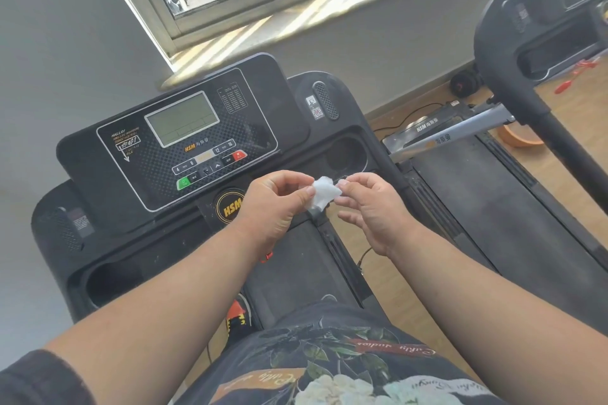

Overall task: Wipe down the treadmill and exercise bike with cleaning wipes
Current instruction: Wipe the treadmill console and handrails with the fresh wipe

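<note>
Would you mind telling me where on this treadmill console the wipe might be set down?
Free: the left cup recess and right cup recess flanking the black button panel. Crowded: the centre, where both hands pinch the white wipe.

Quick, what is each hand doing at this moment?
Left hand: pinches one edge of the white wipe.
Right hand: pinches the opposite edge of the same wipe.

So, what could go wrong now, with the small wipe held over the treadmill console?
1. The wipe is only pinched at its edges by the left hand and right hand; it may slip and fall.
2. A wet wipe could press buttons on the console or leave streaks on its display.
</note>
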